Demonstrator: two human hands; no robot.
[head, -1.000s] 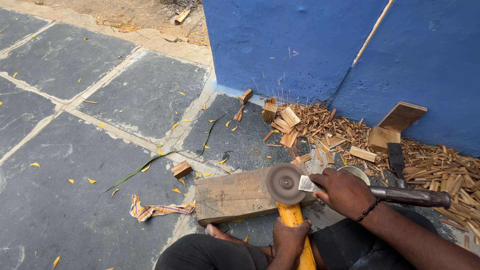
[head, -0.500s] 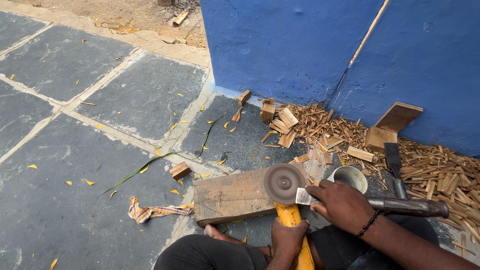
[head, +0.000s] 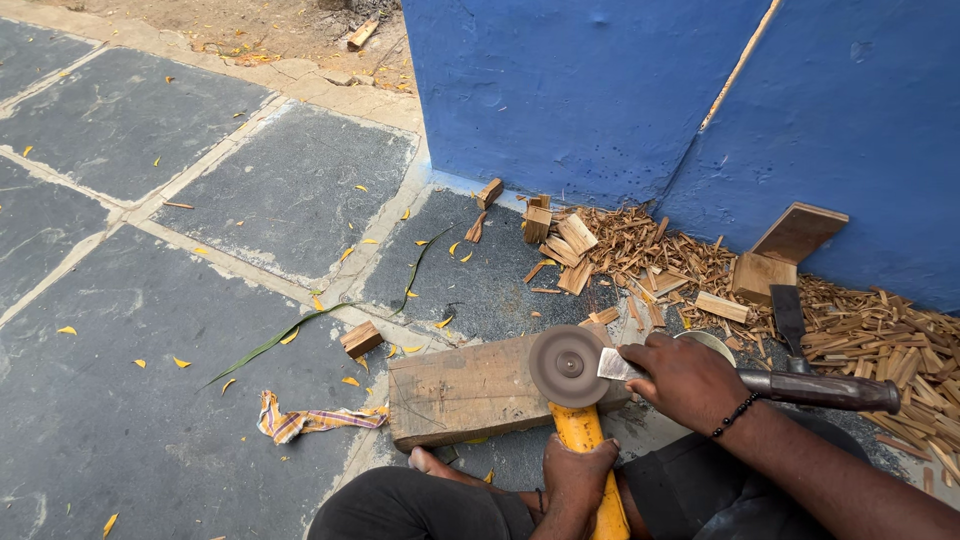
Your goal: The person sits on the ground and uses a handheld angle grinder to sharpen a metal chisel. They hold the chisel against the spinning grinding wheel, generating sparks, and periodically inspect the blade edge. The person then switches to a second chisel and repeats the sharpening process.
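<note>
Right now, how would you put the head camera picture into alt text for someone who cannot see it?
A seated person's left hand grips a yellow-handled grinder, while the right hand presses a metal blade with a dark handle against its grey disc. Behind the disc a wooden block lies on grey stone paving, with wood chips piled along a blue wall.

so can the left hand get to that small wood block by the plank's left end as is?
Probably not without letting go: the left hand grips the grinder's yellow handle. The small wood block lies across the wooden plank, with bare paving around it, so only the grip and plank hinder.
</note>
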